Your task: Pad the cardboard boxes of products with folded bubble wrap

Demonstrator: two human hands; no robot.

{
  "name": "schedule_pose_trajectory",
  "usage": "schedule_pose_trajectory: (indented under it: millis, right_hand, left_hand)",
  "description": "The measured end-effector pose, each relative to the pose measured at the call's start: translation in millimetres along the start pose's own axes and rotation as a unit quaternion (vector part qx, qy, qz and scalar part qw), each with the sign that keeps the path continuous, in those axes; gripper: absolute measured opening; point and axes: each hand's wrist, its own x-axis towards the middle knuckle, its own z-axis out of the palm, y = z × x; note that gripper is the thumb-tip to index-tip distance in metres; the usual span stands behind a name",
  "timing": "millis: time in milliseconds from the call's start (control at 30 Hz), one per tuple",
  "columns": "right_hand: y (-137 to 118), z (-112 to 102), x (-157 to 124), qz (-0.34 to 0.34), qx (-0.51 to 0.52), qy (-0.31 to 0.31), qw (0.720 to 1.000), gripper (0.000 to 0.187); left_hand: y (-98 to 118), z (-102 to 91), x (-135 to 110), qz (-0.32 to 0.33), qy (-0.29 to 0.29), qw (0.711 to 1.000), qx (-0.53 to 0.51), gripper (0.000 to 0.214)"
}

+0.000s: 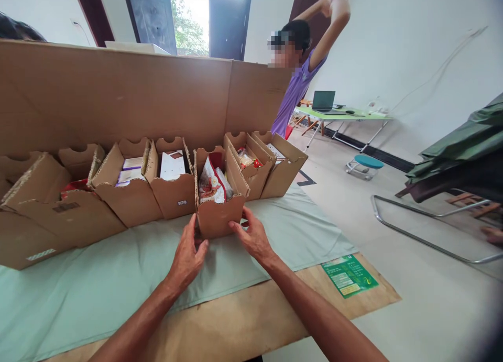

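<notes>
A small open cardboard box [219,215] stands on the pale green cloth [118,278], pulled a little forward from a row of similar boxes. Inside it are red and white snack packets [212,184]. My left hand [187,257] rests against the box's lower left corner, fingers spread. My right hand [253,236] touches its lower right corner, fingers apart. Neither hand wraps around the box.
More open boxes [173,178] with packets and cartons line a tall cardboard wall [118,89]. A green leaflet [349,275] lies on the wooden tabletop's right corner. A person in a purple shirt [298,84] stands beyond, near a green table with a laptop [323,100].
</notes>
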Motion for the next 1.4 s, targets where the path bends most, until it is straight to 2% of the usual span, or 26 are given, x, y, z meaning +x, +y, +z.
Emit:
schedule_pose_trajectory:
  millis: [200,300,367,433,533,633,967,1133,1200,1267,1333,1400]
  right_hand:
    - [12.9,3.8,40.5,0.010,-0.107,0.060,0.992,0.030]
    - [16.0,0.9,46.1,0.019,-0.130,0.068,0.989,0.035]
    - [10.5,4.7,38.3,0.008,-0.137,0.052,0.989,0.038]
    - [-0.5,15.6,24.7,-0.019,-0.134,0.007,0.991,0.035]
    - [-19.2,39.5,8.9,-0.072,-0.125,-0.090,0.985,0.016]
    - [-29.2,57.4,11.6,-0.094,-0.142,-0.147,0.974,0.031]
    - [-20.8,63.2,67.7,-0.046,-0.200,-0.113,0.972,0.036]
    - [-23.0,57.2,66.0,-0.050,-0.195,-0.105,0.974,0.027]
    - [-30.8,51.8,56.6,-0.058,-0.184,-0.099,0.976,0.023]
    - [-46.8,46.1,50.6,-0.071,-0.167,-0.088,0.979,0.027]
    - [-71.3,43.4,53.9,-0.102,-0.138,-0.079,0.982,0.035]
    - [-100.3,46.1,67.5,-0.138,-0.124,-0.080,0.979,0.047]
  left_hand:
    - [-18.0,1.7,9.4,-0.020,-0.009,0.999,-0.044,0.082]
    - [-19.7,0.9,5.7,-0.046,-0.012,0.998,-0.032,0.086]
    - [-20.2,0.8,0.6,-0.042,-0.026,0.999,-0.015,0.085]
    - [-21.3,1.5,-3.7,-0.026,-0.033,0.999,0.003,0.083]
    - [-24.2,3.6,-5.0,-0.018,-0.016,1.000,0.007,0.081]
    - [-26.9,4.8,-2.8,-0.023,0.012,1.000,-0.008,0.080]
    - [-21.5,3.0,-2.2,-0.031,0.019,0.999,0.003,0.080]
    - [-17.5,1.5,-2.3,-0.021,0.012,1.000,0.003,0.078]
    - [-17.1,0.4,-2.6,-0.013,0.008,1.000,0.007,0.078]
    - [-16.7,0.0,-3.1,-0.011,0.004,1.000,0.005,0.078]
    - [-15.6,0.8,-3.0,-0.017,0.010,1.000,-0.015,0.077]
    - [-13.6,1.9,-1.3,-0.040,0.045,0.997,-0.057,0.072]
